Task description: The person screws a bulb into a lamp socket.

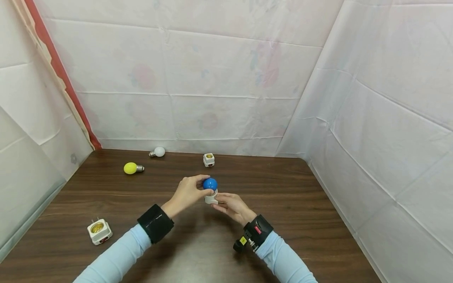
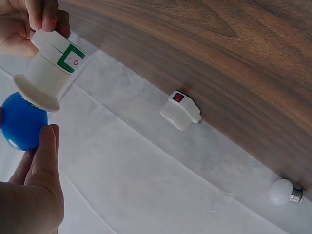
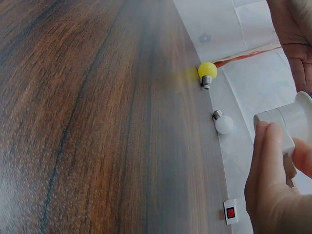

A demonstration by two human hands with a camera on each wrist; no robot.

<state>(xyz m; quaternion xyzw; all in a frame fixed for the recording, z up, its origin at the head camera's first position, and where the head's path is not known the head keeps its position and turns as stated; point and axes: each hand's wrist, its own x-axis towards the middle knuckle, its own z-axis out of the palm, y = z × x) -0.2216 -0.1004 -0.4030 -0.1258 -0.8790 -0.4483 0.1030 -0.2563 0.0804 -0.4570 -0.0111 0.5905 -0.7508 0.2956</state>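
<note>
A blue light bulb (image 1: 210, 184) sits in the mouth of a white lamp socket (image 1: 211, 199), its base hidden inside. My left hand (image 1: 191, 191) pinches the bulb between thumb and fingers. With the fingertips of my right hand (image 1: 234, 208) I grip the socket from the right and below. In the left wrist view a rocker switch with a green surround (image 2: 71, 58) shows on the socket's side. The right wrist view has the socket (image 3: 285, 122) between my fingers, with only a sliver of blue at the frame's edge.
A yellow bulb (image 1: 130, 168) and a white bulb (image 1: 159, 151) lie at the back left of the wooden table (image 1: 283, 188). One square socket (image 1: 209, 159) stands near the back edge, another square socket (image 1: 100, 231) at the front left. White sheets (image 1: 212, 78) enclose the table.
</note>
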